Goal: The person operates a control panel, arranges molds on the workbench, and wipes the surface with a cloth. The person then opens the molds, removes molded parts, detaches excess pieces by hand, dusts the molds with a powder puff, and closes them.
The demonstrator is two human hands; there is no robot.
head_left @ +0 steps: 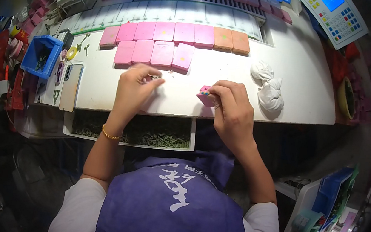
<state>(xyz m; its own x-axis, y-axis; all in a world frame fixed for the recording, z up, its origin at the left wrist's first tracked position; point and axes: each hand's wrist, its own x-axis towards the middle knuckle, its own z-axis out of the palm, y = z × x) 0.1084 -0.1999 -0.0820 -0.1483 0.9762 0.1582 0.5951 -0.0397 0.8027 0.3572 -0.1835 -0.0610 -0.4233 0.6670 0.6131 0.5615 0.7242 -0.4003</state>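
Note:
My right hand (232,112) is closed, thumb and fingers together at a small pink block (205,100) near the table's front edge. Bright multicoloured bits show at the block's top by the fingertips; what they are is too small to tell. To its left, my left hand (135,89) hovers over the white table, slightly blurred, with thumb and fingers drawn together. Whatever lies between those fingertips is hidden. Just beyond it stand two rows of flat pink blocks (143,51), and two orange blocks (231,41) end the back row on the right.
Two white cloth bundles (270,94) lie right of my right hand. On the left are a phone (71,87), a yellow tape ring (71,53) and a blue bin (41,54). An open drawer (132,130) of green bits sits below the edge. A keypad device (334,16) stands back right.

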